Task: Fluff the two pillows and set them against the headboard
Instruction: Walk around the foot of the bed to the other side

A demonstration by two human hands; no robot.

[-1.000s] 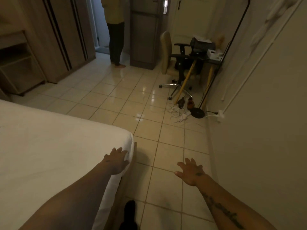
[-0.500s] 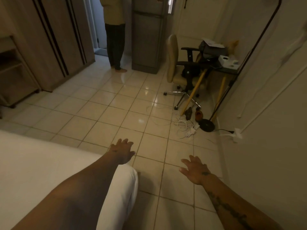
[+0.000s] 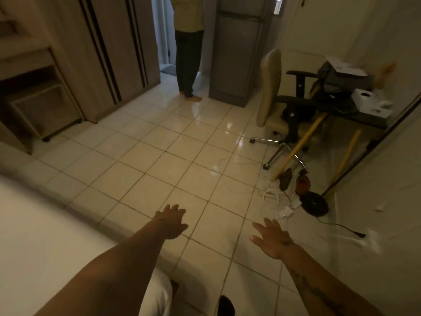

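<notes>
A lived-in bedroom is shown: a white mattress (image 3: 45, 236), a tall wardrobe (image 3: 109, 49), what seems a fridge (image 3: 239, 49), a swivel chair (image 3: 280, 106), and tiled floor (image 3: 159, 160).

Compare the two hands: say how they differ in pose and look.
The left hand hangs over the floor tiles near the white bed; the right hand hangs nearer the wall. The right forearm bears a dark tattoo; the left forearm looks plain. Both are open, fingers spread, holding nothing.
</notes>
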